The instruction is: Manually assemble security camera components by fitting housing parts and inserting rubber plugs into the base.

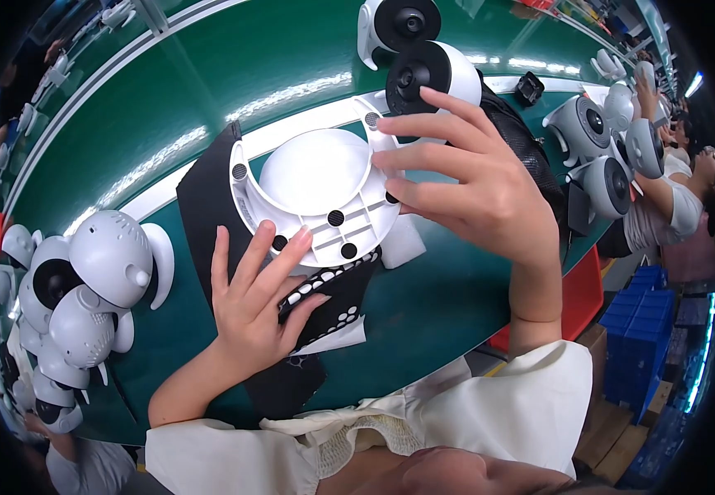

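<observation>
A white plastic housing [316,172] with a smooth dome and a ribbed, crescent-shaped base lies in front of me. Several small round black pads [335,218] sit on the base. My left hand [252,309] has spread fingers, with fingertips on the near rim. Between its thumb and index finger is a curled black sheet with white dots [334,307]. Over the housing's right side reaches my right hand [477,177], fingers apart. Its index fingertip meets a pad at the rim, while two other fingertips touch the base. The right thumb is mostly hidden.
White-and-black camera-like units [411,78] stand behind the housing. More pale housings [110,260] crowd the left, others [601,186] the right. Black cloth [201,190] and white foam [403,242] lie beside the work. Blue bins [638,338] stand lower right; co-workers sit along both sides.
</observation>
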